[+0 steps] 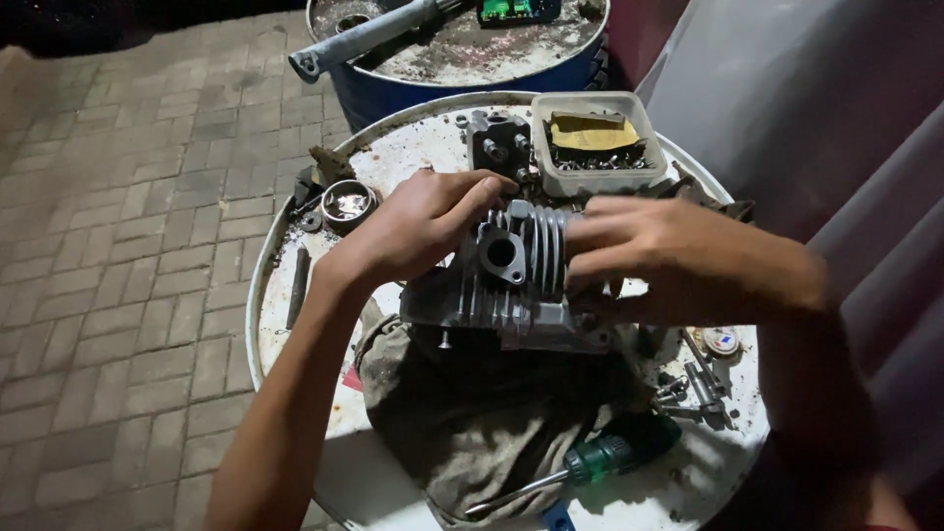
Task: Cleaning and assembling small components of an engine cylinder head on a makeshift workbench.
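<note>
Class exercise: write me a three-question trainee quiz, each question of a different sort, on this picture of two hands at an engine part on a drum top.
1. True or false: both hands touch the finned engine block.
2. What lies on the grey rag? A) hammer B) green-handled screwdriver C) saw
3. What does the white tub hold?

Key: 1 true: left hand and right hand grip it. 2 B. 3 Small metal parts and a yellowish sheet.
</note>
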